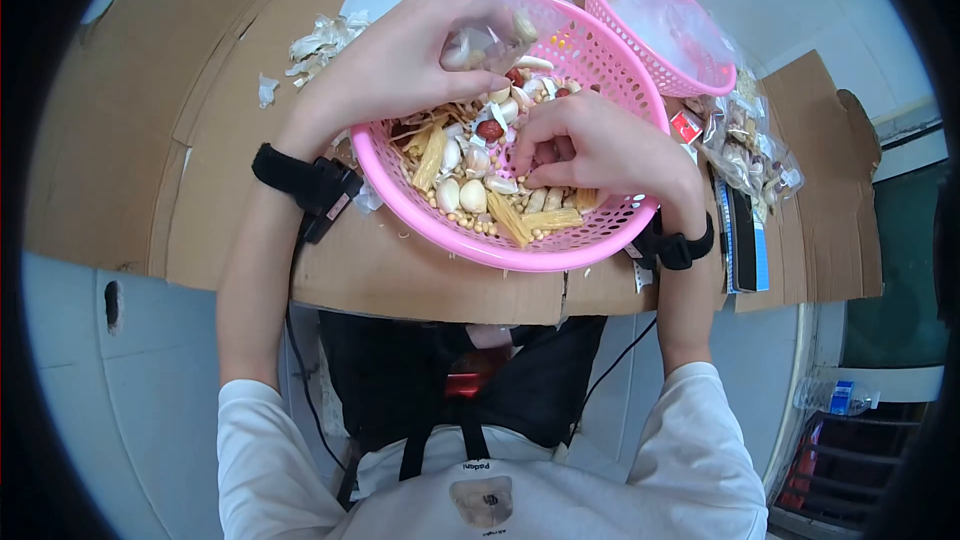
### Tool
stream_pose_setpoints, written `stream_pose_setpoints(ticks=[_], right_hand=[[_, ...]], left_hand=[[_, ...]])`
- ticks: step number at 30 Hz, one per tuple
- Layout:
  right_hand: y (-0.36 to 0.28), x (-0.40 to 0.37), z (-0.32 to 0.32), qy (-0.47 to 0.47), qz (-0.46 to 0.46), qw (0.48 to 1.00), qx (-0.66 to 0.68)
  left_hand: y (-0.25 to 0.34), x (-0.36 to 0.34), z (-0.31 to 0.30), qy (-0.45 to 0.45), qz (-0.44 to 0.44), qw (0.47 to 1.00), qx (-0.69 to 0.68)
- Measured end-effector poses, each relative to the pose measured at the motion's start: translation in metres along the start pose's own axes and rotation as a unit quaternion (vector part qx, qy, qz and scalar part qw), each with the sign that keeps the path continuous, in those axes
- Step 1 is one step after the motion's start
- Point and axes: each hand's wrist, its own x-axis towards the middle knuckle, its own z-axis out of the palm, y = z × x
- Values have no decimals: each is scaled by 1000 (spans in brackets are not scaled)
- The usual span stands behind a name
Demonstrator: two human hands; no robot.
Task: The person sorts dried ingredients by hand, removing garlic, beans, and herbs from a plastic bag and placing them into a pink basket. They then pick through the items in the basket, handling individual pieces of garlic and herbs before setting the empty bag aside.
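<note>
From the head camera, we see the left hand (425, 45) over the far left part of a pink basket (520, 258) on the cardboard-covered counter (420, 275), its fingers curled around a clear plastic bag (474, 46) with pale contents. The right hand (605, 145) reaches into the basket, fingers bent down among garlic cloves (473, 195), red dates (489, 130) and yellow sticks (509, 218); we cannot tell whether they pinch anything. Papery peelings (328, 42) lie to the left.
</note>
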Motion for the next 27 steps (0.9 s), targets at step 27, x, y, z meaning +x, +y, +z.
stream_pose_setpoints(ticks=[27], right_hand=[[-5,4,-2,415,-64,904,73]], left_hand=[[-2,-3,0,-34,59,998,4]])
